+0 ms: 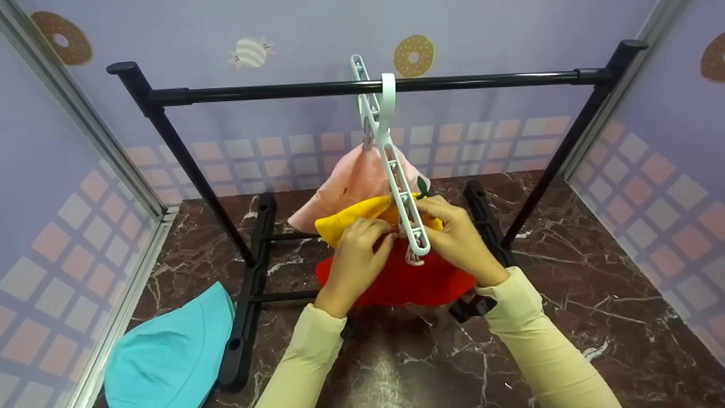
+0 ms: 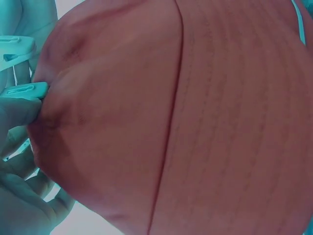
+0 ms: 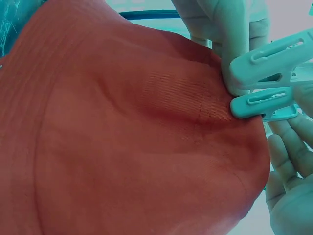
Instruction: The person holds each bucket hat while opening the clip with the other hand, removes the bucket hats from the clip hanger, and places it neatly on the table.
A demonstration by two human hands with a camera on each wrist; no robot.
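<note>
A red bucket hat hangs crown up beneath the near end of a white clip hanger. My left hand pinches the top of its crown, thumb against the cloth beside a clip. In the right wrist view, my right hand has its thumb on the end of that clip, whose tip meets the hat's crown; its other fingers are partly hidden behind. A second clip lies alongside. Just behind the hands is a yellow hat, then a pink hat, both hanging from the hanger.
The hanger hooks over the bar of a black rack, whose feet stand on a dark marbled surface. A turquoise bucket hat lies at the lower left, beside the rack's left foot. Patterned panels enclose the back and sides.
</note>
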